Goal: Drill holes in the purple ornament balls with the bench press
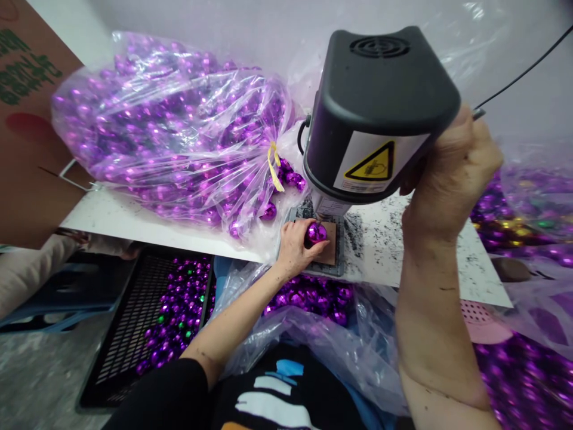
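A shiny purple ball (316, 233) is pinched between the thumb and fingers of my left hand (297, 243). It sits over a brown pad (329, 251) on the grey base (339, 269) of a black bench press (380, 101), directly under the press head. At the head's right side my right hand (465, 164) is closed around a lever handle, mostly hidden by the fingers; a short metal end (478, 113) shows beyond them. A yellow warning label (373, 164) is on the front of the head.
A tied clear bag (179, 131) of purple balls lies on the white table (179, 230). More balls fill plastic in my lap (308, 298) and a black crate (119, 346). A cardboard box (31, 149) stands left, near another person's sleeve (36, 269). Dark crumbs dot the tabletop.
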